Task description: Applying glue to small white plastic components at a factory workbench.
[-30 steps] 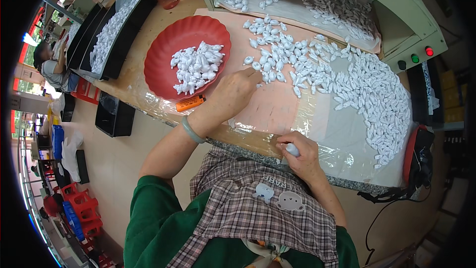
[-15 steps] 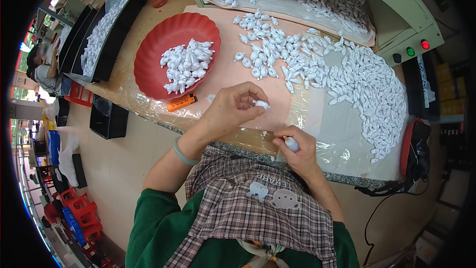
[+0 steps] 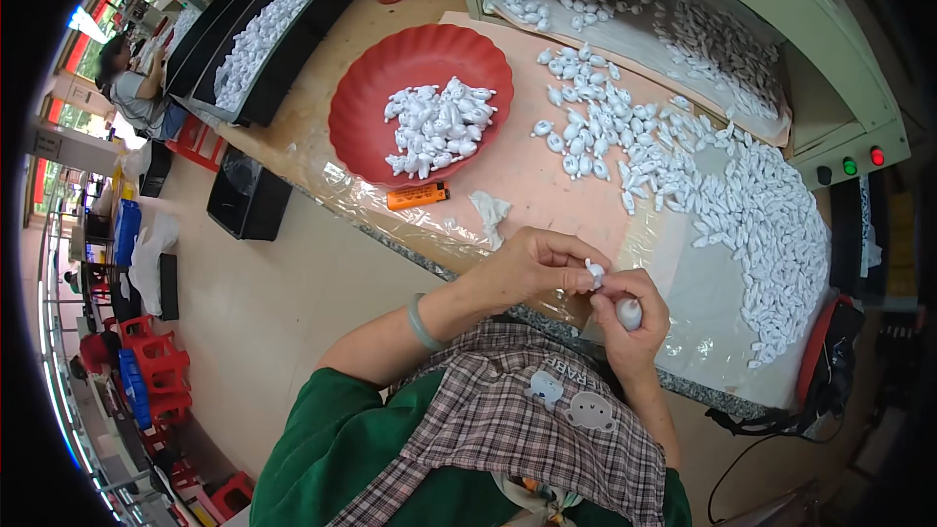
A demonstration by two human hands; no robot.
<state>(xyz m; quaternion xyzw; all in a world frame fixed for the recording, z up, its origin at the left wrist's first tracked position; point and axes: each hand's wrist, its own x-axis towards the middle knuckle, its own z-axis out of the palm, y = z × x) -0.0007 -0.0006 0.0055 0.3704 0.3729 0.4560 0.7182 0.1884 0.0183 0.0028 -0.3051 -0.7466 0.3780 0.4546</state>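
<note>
Near the front edge of the table, my left hand (image 3: 527, 271) pinches a small white figure piece (image 3: 594, 274) between thumb and fingers. Close against it, my right hand (image 3: 639, 332) is wrapped round a small whitish squeeze bottle (image 3: 628, 313), its tip end hidden by the fingers. The fingertips of both hands meet at the piece. Beyond them lies a loose spread of white pieces (image 3: 595, 127), rounded at the left. A mass of longer white pieces (image 3: 771, 244) covers the right side. To the left, a red scalloped bowl (image 3: 351, 127) holds a heap of similar white pieces (image 3: 439, 127).
An orange lighter (image 3: 418, 196) and a crumpled white tissue (image 3: 490, 213) lie by the bowl. At the back stands a pale green open-fronted machine (image 3: 859, 127) with pieces inside. Black trays (image 3: 259, 107) hold more pieces at left; another person (image 3: 137, 88) sits beyond.
My two hands have come together, the left bringing the white piece to the right hand with the bottle. The whole view has shifted, so the table appears further right.
</note>
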